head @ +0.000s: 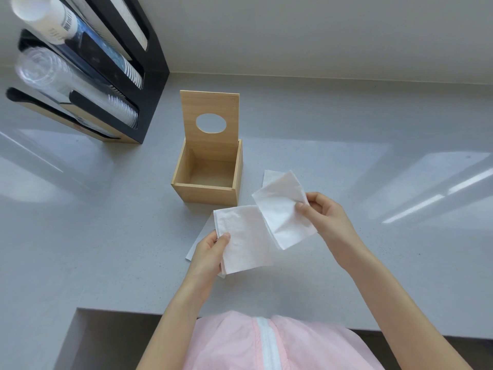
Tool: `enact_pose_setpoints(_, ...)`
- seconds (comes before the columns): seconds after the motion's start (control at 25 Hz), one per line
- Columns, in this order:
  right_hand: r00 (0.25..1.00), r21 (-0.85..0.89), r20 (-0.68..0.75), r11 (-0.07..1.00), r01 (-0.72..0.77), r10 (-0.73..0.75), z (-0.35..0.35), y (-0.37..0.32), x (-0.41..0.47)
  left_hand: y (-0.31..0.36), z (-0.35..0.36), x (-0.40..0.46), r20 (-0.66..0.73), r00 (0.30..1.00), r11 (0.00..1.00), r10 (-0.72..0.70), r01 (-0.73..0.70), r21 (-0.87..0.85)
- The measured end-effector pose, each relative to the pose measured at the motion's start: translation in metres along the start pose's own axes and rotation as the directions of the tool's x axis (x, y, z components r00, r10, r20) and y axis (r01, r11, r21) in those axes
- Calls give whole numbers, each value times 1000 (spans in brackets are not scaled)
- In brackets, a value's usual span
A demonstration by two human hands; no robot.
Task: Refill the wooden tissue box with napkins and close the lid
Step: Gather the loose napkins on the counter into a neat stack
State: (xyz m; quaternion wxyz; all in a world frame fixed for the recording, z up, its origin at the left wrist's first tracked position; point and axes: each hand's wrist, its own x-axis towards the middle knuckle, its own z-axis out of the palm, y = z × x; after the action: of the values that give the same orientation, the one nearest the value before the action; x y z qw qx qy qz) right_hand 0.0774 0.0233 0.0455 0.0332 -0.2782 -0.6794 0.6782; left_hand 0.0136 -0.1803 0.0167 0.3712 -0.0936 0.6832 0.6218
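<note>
A pale grey table (346, 182) fills most of the view, running back to a white wall along its far edge. At the far left corner stands a black cup dispenser (112, 76) with slots holding stacked paper and clear plastic cups. Near the middle of the table sits the wooden tissue box (206, 192), square, open and empty inside. Its hinged lid (210, 102) stands upright at the box's far side, showing an oval hole through it.

Just in front of the box, toward the near edge, a person in a pink garment (266, 343) holds two white napkins above the table. The left hand (210, 251) pinches the near-left corner of one folded napkin (244, 236) between thumb and fingers. The right hand (324, 213) grips the right edge of a second napkin (282, 206), which overlaps the first and tilts toward the box. More white napkins lie flat on the table beneath them, partly hidden: one corner (269, 176) shows just right of the box, another (198, 241) under the left hand.
</note>
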Motion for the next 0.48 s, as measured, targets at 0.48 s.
enact_pose_setpoints(0.48, 971, 156, 72, 958, -239, 230, 89, 30, -20, 0, -23, -2, 95, 995, 991, 14, -1, -134)
